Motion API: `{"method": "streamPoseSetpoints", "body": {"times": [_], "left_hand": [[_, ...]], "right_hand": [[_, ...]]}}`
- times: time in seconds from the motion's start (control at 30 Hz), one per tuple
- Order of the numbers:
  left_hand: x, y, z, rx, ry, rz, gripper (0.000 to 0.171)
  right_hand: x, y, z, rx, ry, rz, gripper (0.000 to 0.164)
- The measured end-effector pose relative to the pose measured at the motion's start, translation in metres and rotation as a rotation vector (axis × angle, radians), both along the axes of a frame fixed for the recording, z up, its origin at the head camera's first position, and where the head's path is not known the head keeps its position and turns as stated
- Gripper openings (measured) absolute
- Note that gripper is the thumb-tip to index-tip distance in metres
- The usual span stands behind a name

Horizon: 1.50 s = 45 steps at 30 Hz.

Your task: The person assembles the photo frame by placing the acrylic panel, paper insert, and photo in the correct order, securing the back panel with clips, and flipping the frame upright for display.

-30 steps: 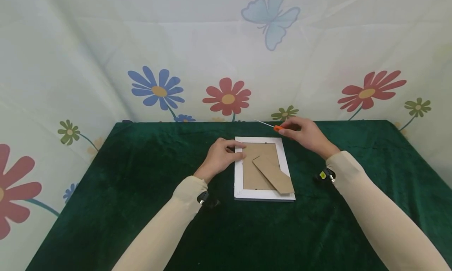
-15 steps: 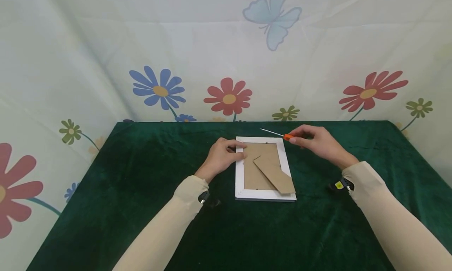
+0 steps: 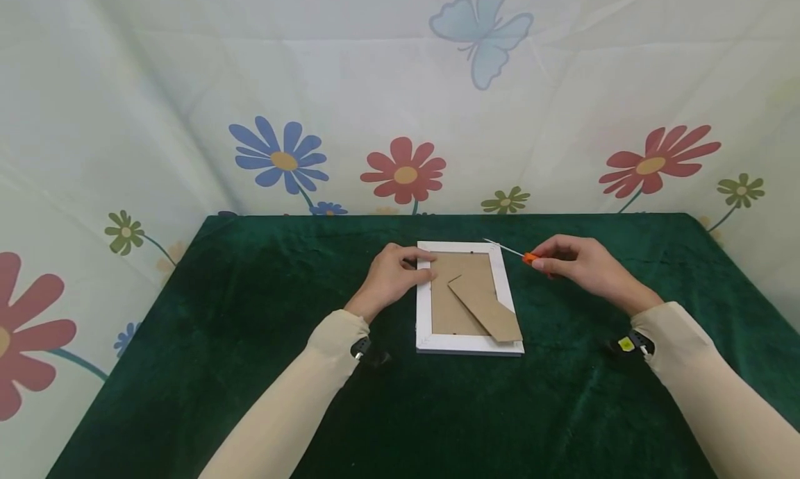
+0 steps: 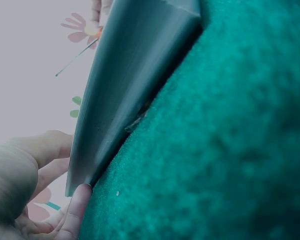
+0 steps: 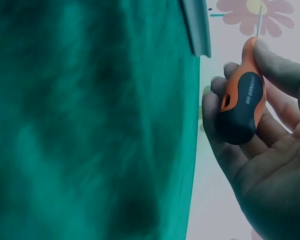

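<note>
Head view: the left hand point(image 3: 390, 274) is grasping the left side of a white picture frame point(image 3: 423, 312), which is lying back upward on a green cloth point(image 3: 312, 409). Across the frame's brown backing board point(image 3: 445, 305), a support leg point(image 3: 490, 312) is slanting toward the lower right corner. The right hand point(image 3: 584, 265) is holding a screwdriver point(image 5: 240, 100) to the frame's right. In the right wrist view, its orange and black handle is resting between thumb and fingers, the thin shaft pointing away from the palm.
</note>
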<state>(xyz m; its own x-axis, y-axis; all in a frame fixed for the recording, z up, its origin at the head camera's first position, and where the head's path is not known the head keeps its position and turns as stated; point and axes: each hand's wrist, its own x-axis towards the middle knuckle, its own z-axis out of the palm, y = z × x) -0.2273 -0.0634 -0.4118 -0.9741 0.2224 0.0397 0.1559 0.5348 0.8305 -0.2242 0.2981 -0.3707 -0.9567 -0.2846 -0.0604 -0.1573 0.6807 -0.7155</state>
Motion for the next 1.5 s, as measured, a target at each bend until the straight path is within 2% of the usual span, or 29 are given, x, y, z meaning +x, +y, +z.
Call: {"method": "streamPoseSetpoints", "body": {"times": [0.47,0.63,1.17,1.5], "left_hand": [[0.001,0.001,0.002,-0.007,-0.008,0.006,0.035],[0.0,0.001,0.0,-0.009,-0.008,0.002,0.035],[-0.002,0.0,-0.002,-0.013,-0.011,0.004,0.035],[-0.001,0.001,-0.001,-0.017,-0.009,0.009,0.036]], "right_hand": [[0.013,0.022,-0.009,0.03,-0.046,0.077,0.032],[0.016,0.026,-0.014,0.027,-0.069,0.076,0.032],[0.019,0.04,-0.015,0.05,-0.037,0.127,0.024],[0.02,0.039,-0.017,0.044,-0.002,0.142,0.022]]}}
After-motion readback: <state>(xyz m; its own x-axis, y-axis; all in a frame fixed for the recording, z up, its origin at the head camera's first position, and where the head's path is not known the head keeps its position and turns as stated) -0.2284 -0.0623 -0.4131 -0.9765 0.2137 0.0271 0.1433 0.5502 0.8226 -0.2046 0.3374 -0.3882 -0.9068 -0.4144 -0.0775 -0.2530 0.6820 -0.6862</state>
